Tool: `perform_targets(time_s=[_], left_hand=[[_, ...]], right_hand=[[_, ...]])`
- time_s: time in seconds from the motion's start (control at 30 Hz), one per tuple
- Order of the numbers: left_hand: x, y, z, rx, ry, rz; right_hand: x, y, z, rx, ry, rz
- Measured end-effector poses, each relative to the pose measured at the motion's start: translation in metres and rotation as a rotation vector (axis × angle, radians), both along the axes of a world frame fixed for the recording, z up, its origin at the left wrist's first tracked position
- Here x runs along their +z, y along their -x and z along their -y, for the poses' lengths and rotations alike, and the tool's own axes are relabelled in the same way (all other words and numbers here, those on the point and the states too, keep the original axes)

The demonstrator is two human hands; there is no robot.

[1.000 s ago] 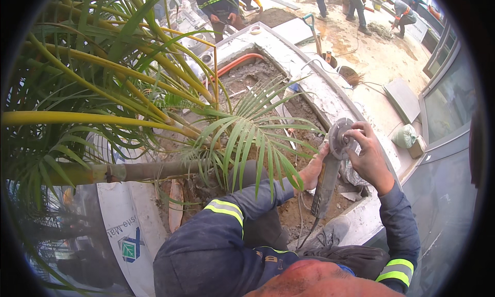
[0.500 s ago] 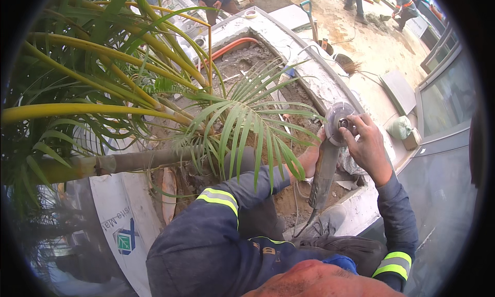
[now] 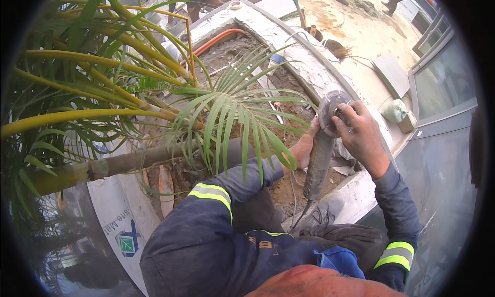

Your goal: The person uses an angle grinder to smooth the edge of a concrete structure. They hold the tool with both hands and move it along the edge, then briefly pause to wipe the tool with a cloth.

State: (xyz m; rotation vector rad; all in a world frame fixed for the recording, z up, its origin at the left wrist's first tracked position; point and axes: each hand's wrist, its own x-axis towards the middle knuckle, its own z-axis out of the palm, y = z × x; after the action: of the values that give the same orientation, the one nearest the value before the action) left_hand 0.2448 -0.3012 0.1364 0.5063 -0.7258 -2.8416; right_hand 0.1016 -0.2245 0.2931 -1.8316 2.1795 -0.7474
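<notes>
An angle grinder (image 3: 318,165) with a dusty grey body stands upright in front of me, disc end away from me, cord trailing toward my knees. My left hand (image 3: 303,148) is closed around it just below the head, partly behind the body. On the far end sits a round cutting disc (image 3: 329,102) with a slotted rim. My right hand (image 3: 360,138) pinches the dark round nut at the disc's centre between thumb and fingers. Its remaining fingers curl beside the disc.
Palm fronds (image 3: 234,109) hang close to my left arm, with a thick stem (image 3: 139,160) below. A planter wall (image 3: 304,57) borders the soil, where orange pipes (image 3: 219,39) lie. A shovel (image 3: 295,0), a bag (image 3: 394,111) and a glass panel (image 3: 446,72) stand beyond. Other people work at the back.
The view has shifted slightly, so the surroundings sit further left and higher. The disc's face now looks darker, its slots plainer. Both hands stay on the grinder, fingers still at the centre nut.
</notes>
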Motion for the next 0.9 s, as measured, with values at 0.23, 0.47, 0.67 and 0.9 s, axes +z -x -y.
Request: perform_targets(time_s=[0.23,0.47,0.67,0.9], left_hand=[[0.018,-0.003,0.001,0.03,0.001,0.018],[0.009,-0.004,0.002,0.001,-0.04,-0.022],[0.005,-0.004,0.004,-0.006,-0.07,-0.059],[0.015,-0.001,-0.004,0.016,-0.109,0.001]], right_hand=[[-0.003,-0.001,0.001,0.188,0.274,-0.074],[0.002,-0.003,0.0,0.004,-0.033,-0.084],[-0.009,0.006,-0.001,0.105,0.19,0.021],[-0.018,0.01,0.0,0.111,0.099,-0.106]])
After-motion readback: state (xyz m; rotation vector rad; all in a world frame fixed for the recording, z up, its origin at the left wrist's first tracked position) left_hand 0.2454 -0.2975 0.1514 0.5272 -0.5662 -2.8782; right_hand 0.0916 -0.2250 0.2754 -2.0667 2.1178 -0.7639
